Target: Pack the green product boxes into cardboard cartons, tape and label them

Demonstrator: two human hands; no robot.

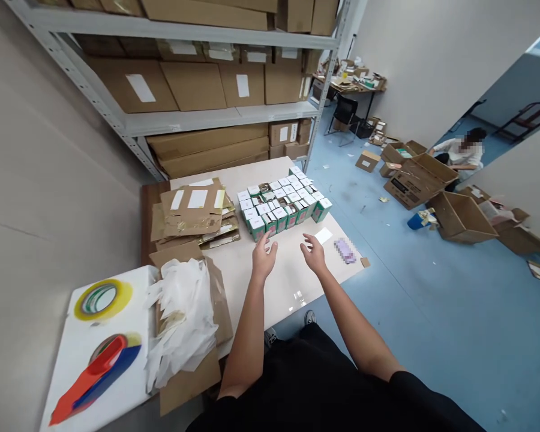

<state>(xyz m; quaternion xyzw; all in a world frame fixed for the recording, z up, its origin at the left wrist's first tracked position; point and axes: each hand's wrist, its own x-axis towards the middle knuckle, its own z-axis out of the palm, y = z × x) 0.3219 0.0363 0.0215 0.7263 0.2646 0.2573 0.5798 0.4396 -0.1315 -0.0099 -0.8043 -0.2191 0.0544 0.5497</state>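
Note:
Several small green-and-white boxes (282,203) stand packed in rows on the pale table (292,282). My left hand (264,255) hovers just in front of the nearest row, fingers spread and empty. My right hand (314,252) floats beside it, also open and empty, close to a small white card (324,235). Both forearms reach out over the table's front edge.
Flattened cardboard (193,211) lies left of the boxes. White bags on cardboard (182,318), a tape roll (102,299) and a red-blue tape dispenser (94,375) sit at the near left. Shelves of cartons (198,84) stand behind. A person (461,153) sits among open cartons (461,217) on the blue floor.

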